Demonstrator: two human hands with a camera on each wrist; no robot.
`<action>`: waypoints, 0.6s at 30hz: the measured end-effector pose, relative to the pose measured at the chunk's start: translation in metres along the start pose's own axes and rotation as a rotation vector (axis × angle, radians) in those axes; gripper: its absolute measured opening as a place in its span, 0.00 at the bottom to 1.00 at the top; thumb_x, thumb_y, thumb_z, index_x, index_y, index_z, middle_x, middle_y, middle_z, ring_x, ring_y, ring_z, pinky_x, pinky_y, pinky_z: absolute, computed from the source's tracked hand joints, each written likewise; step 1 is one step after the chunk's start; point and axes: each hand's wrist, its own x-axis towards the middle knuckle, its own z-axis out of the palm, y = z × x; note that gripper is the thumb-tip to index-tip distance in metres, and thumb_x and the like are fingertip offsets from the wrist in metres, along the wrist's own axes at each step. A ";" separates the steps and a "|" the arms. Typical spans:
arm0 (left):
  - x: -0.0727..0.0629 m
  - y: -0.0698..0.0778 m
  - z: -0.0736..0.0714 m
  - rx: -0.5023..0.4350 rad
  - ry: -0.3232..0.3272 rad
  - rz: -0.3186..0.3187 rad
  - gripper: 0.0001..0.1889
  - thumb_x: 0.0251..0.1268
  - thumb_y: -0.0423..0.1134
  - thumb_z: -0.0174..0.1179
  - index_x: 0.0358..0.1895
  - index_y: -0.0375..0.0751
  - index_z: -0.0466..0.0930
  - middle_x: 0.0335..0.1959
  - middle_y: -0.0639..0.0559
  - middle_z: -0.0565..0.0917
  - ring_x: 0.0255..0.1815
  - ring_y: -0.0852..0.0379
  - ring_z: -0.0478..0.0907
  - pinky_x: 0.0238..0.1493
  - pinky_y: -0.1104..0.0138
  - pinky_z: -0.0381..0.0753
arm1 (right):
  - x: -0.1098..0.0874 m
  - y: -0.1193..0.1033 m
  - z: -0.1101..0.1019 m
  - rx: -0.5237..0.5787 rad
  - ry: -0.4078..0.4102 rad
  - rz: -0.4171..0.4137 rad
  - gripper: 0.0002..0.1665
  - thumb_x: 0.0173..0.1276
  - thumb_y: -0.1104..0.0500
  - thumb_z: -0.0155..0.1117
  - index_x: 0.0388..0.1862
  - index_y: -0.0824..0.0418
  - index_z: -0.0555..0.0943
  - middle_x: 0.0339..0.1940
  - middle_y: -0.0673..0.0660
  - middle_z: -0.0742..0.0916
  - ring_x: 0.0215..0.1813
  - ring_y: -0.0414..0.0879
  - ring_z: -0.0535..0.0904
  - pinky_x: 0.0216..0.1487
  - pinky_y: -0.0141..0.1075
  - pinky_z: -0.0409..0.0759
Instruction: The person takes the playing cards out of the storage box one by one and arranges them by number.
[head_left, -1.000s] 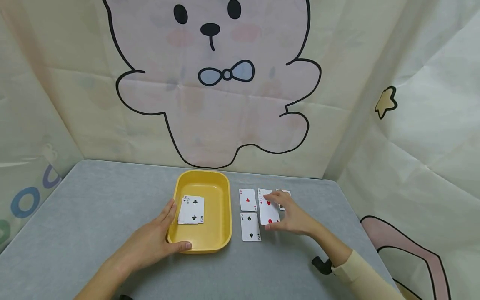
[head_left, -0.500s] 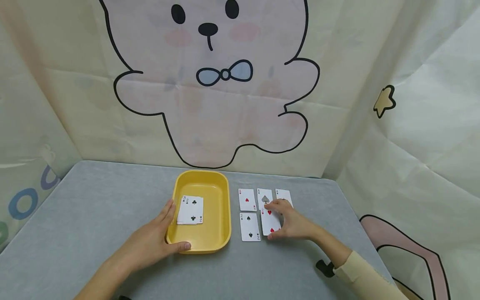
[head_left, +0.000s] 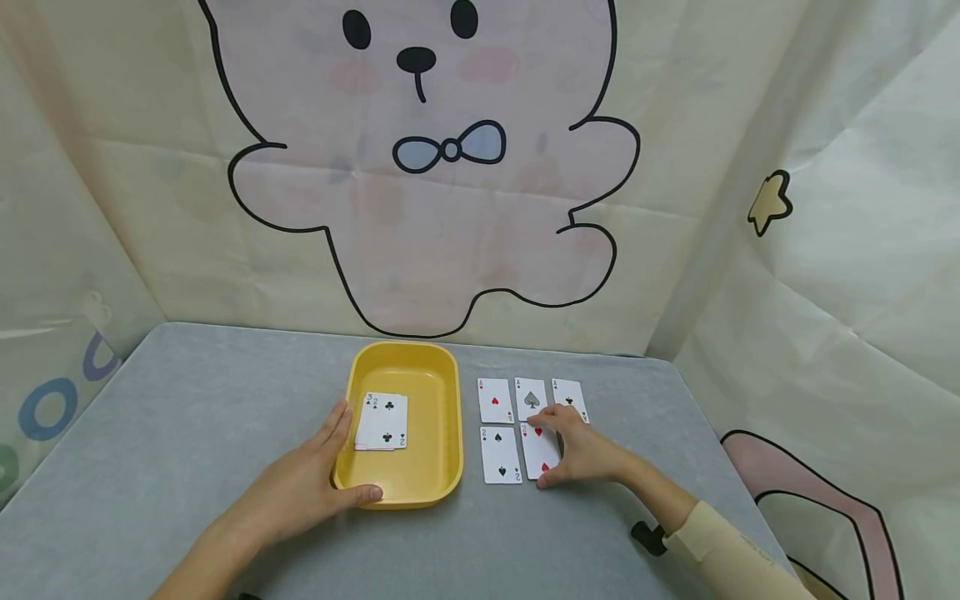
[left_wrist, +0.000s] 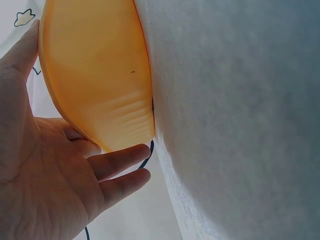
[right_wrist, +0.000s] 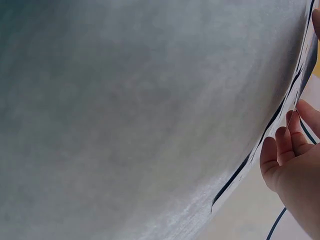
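My left hand holds the near left corner of a yellow tray, with fingers along the left rim and thumb at the near end. In the left wrist view, ring and little fingers stretch away from the tray's outer wall. Low over the table, my right hand grips a two of hearts playing card between thumb at its near edge and fingers at its far edge. Left of it lies a two of spades. Behind are an ace of hearts, ace of spades and ace of clubs.
A small stack of cards, two of clubs on top, lies face up in the tray. The grey cloth-covered table ends at a printed curtain at the back, with more curtain on both sides. A black wrist strap hangs by the right sleeve.
My right hand has moved the two of hearts nearer, off the ace of spades and down beside the two of spades. The left hand and tray have stayed in place.
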 end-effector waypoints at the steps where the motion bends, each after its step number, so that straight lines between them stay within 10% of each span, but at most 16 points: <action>1: 0.000 0.000 0.000 0.000 0.001 0.000 0.68 0.55 0.79 0.64 0.86 0.36 0.44 0.87 0.40 0.47 0.75 0.30 0.66 0.66 0.38 0.73 | 0.000 0.000 0.000 -0.006 0.002 -0.005 0.53 0.45 0.47 0.91 0.70 0.59 0.79 0.62 0.55 0.76 0.65 0.52 0.67 0.63 0.46 0.73; 18: 0.001 -0.001 0.001 0.001 0.012 -0.009 0.67 0.55 0.79 0.64 0.86 0.37 0.45 0.87 0.41 0.46 0.77 0.31 0.64 0.67 0.37 0.71 | 0.003 -0.001 -0.011 -0.002 0.025 -0.014 0.54 0.46 0.49 0.91 0.72 0.61 0.77 0.66 0.59 0.76 0.70 0.57 0.67 0.68 0.57 0.71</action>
